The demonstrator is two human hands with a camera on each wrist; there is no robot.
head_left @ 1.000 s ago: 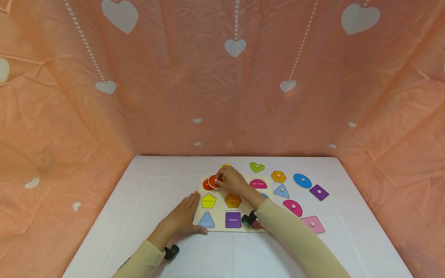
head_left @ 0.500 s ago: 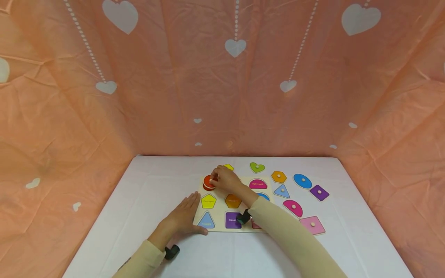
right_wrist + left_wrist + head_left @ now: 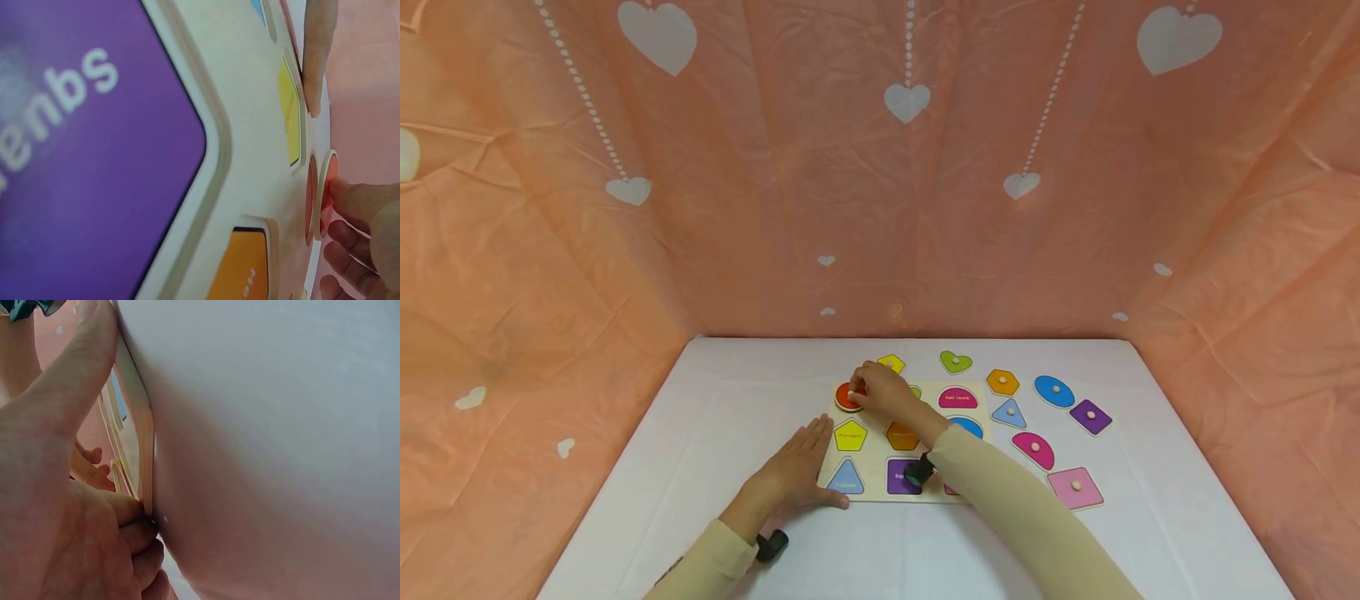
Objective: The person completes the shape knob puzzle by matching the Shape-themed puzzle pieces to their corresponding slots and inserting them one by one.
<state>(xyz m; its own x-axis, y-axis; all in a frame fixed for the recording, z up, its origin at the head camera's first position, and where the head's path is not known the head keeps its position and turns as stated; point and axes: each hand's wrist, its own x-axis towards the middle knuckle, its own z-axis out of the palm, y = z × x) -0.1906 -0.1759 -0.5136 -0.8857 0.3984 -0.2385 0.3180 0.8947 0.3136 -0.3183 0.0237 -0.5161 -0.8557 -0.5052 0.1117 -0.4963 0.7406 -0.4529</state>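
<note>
A wooden shape puzzle board [image 3: 876,457] with printed, labelled recesses lies on the white table. My right hand [image 3: 883,393] pinches a red circle puzzle piece [image 3: 844,400] at the board's back left corner. In the right wrist view, the red piece [image 3: 330,165] stands just off the board over the red round recess [image 3: 309,200], thumb and fingertips at its top face. My left hand [image 3: 792,468] lies flat against the board's front left corner, fingers straight along the left side and thumb at the front edge. The left wrist view shows it touching the board's edge [image 3: 145,450].
Loose knobbed pieces lie behind and right of the board: a yellow piece [image 3: 891,363], green heart [image 3: 956,362], orange hexagon [image 3: 1000,385], blue triangle [image 3: 1007,417], blue oval [image 3: 1051,394], purple square [image 3: 1087,421], magenta half round [image 3: 1030,454] and pink rectangle [image 3: 1067,493].
My right hand has moved left with the red circle piece, bringing it over the round recess that showed beside it earlier. The left hand has stayed at the board's corner.
</note>
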